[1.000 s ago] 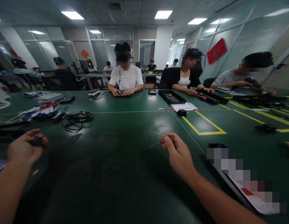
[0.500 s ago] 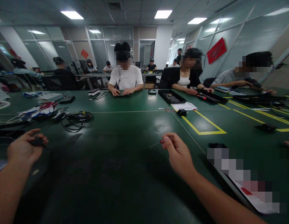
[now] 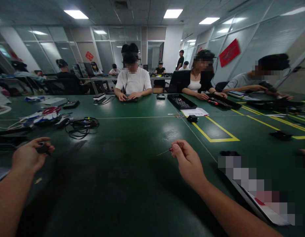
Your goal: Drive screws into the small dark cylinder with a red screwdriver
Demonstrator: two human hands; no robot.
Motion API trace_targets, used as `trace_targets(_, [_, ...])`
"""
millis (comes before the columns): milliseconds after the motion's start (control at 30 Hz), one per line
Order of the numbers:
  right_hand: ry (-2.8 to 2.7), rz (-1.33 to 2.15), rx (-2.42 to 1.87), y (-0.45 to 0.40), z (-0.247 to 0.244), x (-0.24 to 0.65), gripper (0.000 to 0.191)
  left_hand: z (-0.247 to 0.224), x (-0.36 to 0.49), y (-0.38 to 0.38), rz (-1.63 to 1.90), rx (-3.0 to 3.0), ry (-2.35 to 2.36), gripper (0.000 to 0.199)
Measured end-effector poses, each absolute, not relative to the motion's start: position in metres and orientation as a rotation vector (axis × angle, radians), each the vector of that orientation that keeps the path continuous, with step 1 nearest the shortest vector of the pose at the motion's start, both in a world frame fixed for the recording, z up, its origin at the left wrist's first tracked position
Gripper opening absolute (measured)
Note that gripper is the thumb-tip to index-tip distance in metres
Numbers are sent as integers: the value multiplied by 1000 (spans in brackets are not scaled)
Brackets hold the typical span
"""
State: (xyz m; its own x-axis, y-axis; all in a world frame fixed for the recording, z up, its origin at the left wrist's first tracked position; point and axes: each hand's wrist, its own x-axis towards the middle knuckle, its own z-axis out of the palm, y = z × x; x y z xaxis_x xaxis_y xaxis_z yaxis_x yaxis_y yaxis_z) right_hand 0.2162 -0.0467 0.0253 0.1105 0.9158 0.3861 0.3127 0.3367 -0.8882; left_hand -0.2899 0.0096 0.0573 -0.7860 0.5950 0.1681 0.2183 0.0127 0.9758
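Screwdriver (image 3: 170, 149): centre-right of the frame, in the right hand; its thin shaft runs leftward and slightly down, its long axis roughly crosswise, the tip on the side towards the left hand.
Right hand (image 3: 190, 163): nearly closed, thumb and fingers pinching the red handle (most of it is hidden by the fingers).
Left hand (image 3: 23, 158): at the left edge, well apart from the screwdriver, fingers curled loosely around a small black part (image 3: 42, 148); how firmly, I cannot tell.
Cable coil (image 3: 84, 126): left of centre, beyond the left hand and to its right.
Black block (image 3: 192, 118): right of centre, beyond the right hand, near the yellow tape (image 3: 223, 140).
Green table (image 3: 105, 184): under both hands, across the lower frame.
Co-worker (image 3: 134, 80): upper centre, across the table, in a white shirt.
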Motion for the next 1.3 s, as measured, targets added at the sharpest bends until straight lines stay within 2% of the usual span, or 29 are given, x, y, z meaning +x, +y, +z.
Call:
trace_targets(100, [-1431, 644, -1207, -48, 27, 216, 28, 57, -289, 10, 1776, 596, 1818, 18])
trace_targets(333, [-1409, 708, -1229, -50, 31, 214, 32, 58, -262, 16, 1786, 731, 1635, 35])
trace_targets(433, [-1394, 700, -1201, -49, 30, 214, 31, 62, -231, 19, 1745, 844, 1544, 36])
trace_targets(567, [-1378, 634, -1194, -48, 30, 214, 29, 65, -171, 19, 1501, 1047, 1429, 33])
trace_targets(733, [-1406, 634, -1211, -50, 33, 215, 30, 48, -89, 20, 1194, 1413, 1302, 29])
trace_targets(867, [-1478, 596, -1237, -54, 41, 214, 28, 35, -32, 19, 1107, 1533, 1037, 28])
trace_targets(1033, [-1504, 555, -1245, -56, 46, 214, 30, 22, 18, 4, 1000, 1830, 957, 52])
trace_targets(1100, [-1502, 547, -1238, -56, 46, 214, 28, 14, 26, -1, 969, 1939, 973, 48])
trace_targets(1200, [-1495, 543, -1211, -56, 45, 214, 26, 2, 28, -3, 901, 2095, 959, 30])
trace_targets(1300, [-1457, 572, -1183, -56, 41, 214, 25, -3, 22, 1, 870, 2213, 985, 27])
